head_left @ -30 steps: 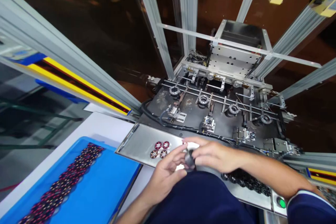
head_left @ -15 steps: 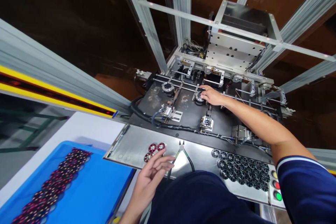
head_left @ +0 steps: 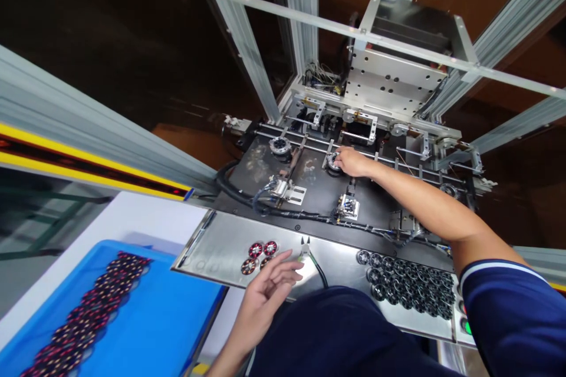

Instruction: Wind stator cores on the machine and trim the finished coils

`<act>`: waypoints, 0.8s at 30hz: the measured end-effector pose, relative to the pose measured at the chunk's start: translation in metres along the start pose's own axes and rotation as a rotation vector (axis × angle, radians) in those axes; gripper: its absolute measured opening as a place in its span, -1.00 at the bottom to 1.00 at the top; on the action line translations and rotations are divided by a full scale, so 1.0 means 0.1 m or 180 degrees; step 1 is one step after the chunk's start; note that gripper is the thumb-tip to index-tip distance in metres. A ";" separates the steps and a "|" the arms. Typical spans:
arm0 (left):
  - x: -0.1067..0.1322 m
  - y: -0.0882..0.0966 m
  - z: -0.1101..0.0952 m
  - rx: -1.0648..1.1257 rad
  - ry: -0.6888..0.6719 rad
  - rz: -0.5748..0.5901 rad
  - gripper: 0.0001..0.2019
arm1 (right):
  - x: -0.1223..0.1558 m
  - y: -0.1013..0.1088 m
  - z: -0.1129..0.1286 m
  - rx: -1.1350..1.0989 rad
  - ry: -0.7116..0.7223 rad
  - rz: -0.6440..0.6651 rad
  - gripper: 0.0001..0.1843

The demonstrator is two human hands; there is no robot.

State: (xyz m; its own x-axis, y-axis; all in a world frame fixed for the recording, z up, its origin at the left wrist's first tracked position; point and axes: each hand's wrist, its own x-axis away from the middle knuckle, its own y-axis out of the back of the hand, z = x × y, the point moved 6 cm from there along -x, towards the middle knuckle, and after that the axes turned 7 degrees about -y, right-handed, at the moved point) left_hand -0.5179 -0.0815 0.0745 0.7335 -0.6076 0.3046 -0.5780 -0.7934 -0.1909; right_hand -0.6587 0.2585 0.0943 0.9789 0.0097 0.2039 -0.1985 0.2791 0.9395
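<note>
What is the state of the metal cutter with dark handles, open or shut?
Open: the metal cutter with dark handles shows its two pointed tips apart.

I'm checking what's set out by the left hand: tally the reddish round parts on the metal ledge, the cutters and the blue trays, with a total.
Reddish round parts: 4 (one partly hidden behind the left hand)
Cutters: 1
Blue tray: 1
Total: 6
</note>
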 end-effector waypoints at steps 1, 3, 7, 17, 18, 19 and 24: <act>0.00 -0.01 0.02 0.0007 -0.0004 0.0019 -0.48 | 0.00 0.00 0.01 0.0037 -0.0032 -0.0012 -0.67; 0.00 -0.04 0.05 0.0016 0.0001 0.0059 -0.48 | 0.03 0.01 0.03 0.0126 -0.0100 -0.0070 -0.69; -0.04 -0.04 0.03 -0.0068 0.0055 0.0025 -0.48 | 0.23 0.11 0.10 0.0318 -0.0113 -0.0341 -0.73; -0.01 0.27 -0.04 -0.0277 0.0040 -0.0617 -0.45 | 0.62 0.05 0.12 0.0764 0.0543 -0.0069 -0.49; 0.00 0.26 -0.06 -0.0287 0.0017 -0.0639 -0.45 | 0.60 0.08 0.15 0.0794 0.0538 -0.0066 -0.50; 0.01 0.24 -0.09 -0.0290 -0.0019 -0.0646 -0.45 | 0.59 0.12 0.19 0.0812 0.0519 -0.0077 -0.51; 0.14 0.08 -0.16 -0.0473 -0.0010 -0.0276 -0.46 | 1.04 0.42 0.52 0.0679 0.0366 -0.0396 -0.44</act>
State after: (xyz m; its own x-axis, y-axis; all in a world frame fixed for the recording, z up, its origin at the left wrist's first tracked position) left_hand -0.5181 -0.0955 0.0917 0.7840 -0.5373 0.3108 -0.5587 -0.8290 -0.0237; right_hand -0.5678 0.2214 0.1696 0.9930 0.1004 0.0622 -0.0700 0.0765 0.9946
